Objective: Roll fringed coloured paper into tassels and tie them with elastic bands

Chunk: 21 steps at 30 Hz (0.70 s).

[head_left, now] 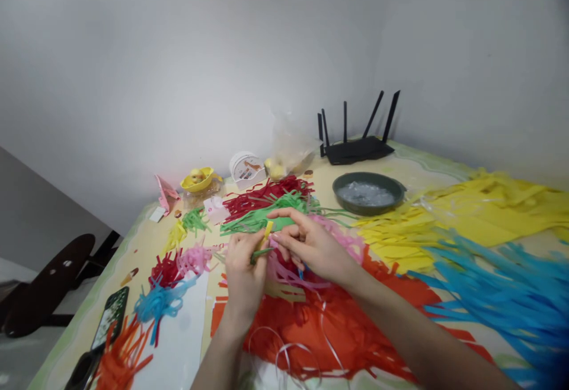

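Observation:
My left hand (244, 268) is closed in a pinch above the middle of the table. A short yellow paper strip (268, 229) stands up from between its thumb and forefinger, and a thin green strip (261, 253) pokes out lower down. My right hand (311, 245) comes in close from the right, forefinger stretched over the yellow strip and thumb beside it. Its other fingers are curled; what they hold is hidden, though a small blue bit shows beneath them. Under both hands lie pink fringed paper (284, 274) and orange fringed paper (284, 331).
Yellow (502, 212) and blue fringed paper (493, 283) spread at right. Red and green fringes lie behind my hands. Small tassels (160, 301) and a phone (110, 316) are at left. A dark green bowl (368, 194) and black router (358, 151) stand behind. White ribbon (288, 348) loops in front.

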Each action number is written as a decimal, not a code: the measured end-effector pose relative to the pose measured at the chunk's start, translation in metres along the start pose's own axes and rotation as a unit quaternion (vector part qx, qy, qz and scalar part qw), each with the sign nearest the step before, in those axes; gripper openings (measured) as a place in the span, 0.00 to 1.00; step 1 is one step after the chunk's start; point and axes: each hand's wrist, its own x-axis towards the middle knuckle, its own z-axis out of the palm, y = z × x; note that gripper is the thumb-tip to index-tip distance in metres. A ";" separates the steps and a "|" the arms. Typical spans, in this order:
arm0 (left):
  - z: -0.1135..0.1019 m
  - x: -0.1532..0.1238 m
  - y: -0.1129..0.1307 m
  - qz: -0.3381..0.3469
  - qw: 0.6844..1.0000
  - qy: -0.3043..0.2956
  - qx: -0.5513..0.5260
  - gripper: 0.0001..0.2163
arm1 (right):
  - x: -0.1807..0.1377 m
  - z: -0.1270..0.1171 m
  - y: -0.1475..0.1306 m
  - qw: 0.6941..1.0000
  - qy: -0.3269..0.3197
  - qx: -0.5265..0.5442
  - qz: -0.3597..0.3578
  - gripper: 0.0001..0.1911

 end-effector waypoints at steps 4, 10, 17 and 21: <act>-0.001 0.003 0.000 -0.052 0.997 -0.016 -0.058 0.10 | 0.001 -0.001 0.000 0.999 0.009 -0.032 -0.006 0.17; -0.001 0.007 0.002 -0.157 0.971 -0.059 -0.172 0.10 | -0.001 -0.003 -0.002 0.999 -0.002 -0.050 -0.013 0.17; 0.001 0.004 0.004 -0.040 0.990 -0.100 -0.089 0.10 | 0.005 -0.010 0.001 0.998 -0.041 -0.025 0.029 0.15; 0.008 0.000 -0.002 -0.022 0.993 -0.106 -0.050 0.13 | 0.007 -0.014 0.001 0.988 0.015 -0.146 -0.050 0.08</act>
